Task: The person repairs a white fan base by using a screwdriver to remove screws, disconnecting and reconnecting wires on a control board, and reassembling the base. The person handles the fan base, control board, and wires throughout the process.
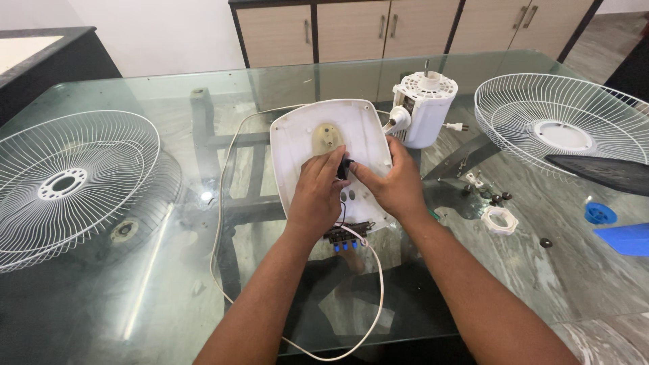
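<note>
A white plastic fan base point(304, 132) lies upside down on the glass table point(169, 284). Both hands rest on it. My left hand point(316, 192) and my right hand point(392, 182) pinch a small black part point(344, 167) between their fingertips over the middle of the base. Below the hands a black switch block with blue buttons point(346, 236) hangs off the base's near edge on thin wires. A white power cord point(220, 223) loops from the base around the left and toward the table's near edge.
White wire fan guards lie at the left point(67, 182) and the far right point(561, 118). A white motor housing point(424, 108) stands behind the base. Screws point(497, 197), a white ring nut point(500, 220) and blue fan parts point(618, 230) lie at the right.
</note>
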